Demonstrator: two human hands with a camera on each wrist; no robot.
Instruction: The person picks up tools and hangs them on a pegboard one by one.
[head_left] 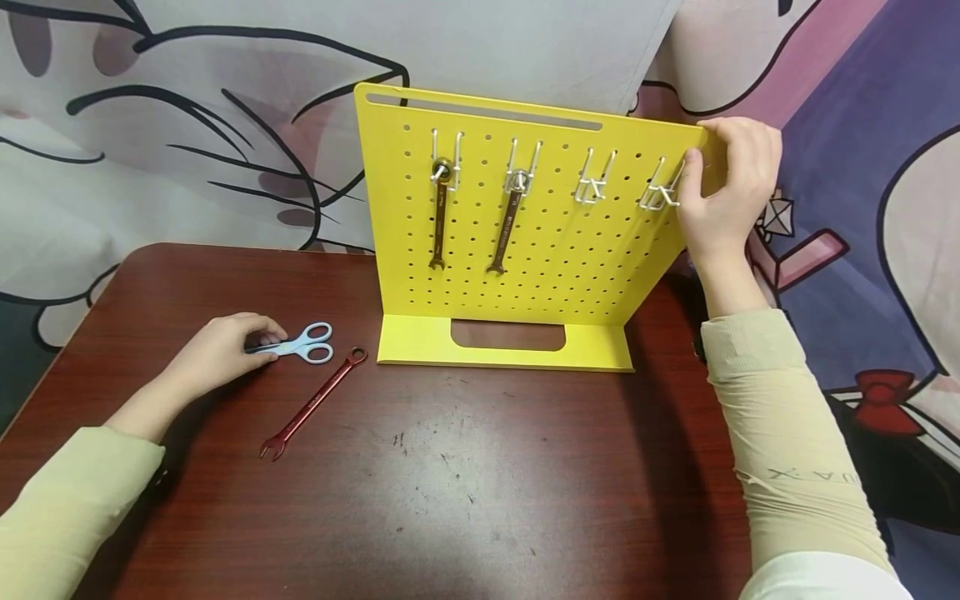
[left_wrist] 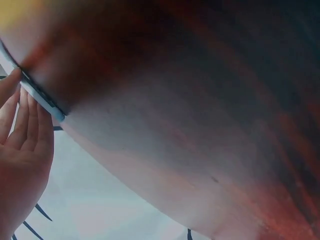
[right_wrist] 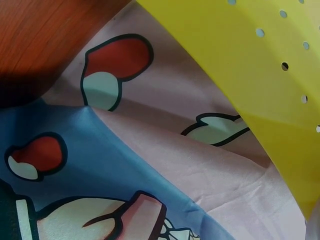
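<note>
With thumb and fingers, my left hand (head_left: 225,354) pinches a pair of light blue scissors (head_left: 306,344) by the blade end, low over the table's left side; the handle loops point right. The left wrist view shows the scissors (left_wrist: 42,98) edge-on between thumb and fingers. Just right of them lies a red combination wrench (head_left: 315,406), slanted on the table. My right hand (head_left: 727,187) grips the upper right corner of a yellow pegboard (head_left: 547,287), thumb on the front face. Two dark wrenches hang from its left hooks: one wrench (head_left: 440,221) upright, the other wrench (head_left: 505,232) slightly tilted.
Two white wire hooks, a middle hook (head_left: 592,185) and a right hook (head_left: 660,193), hold nothing. The pegboard stands on its yellow base (head_left: 416,342) near the back of the brown table (head_left: 480,475). A cartoon-printed cloth (head_left: 225,192) hangs behind.
</note>
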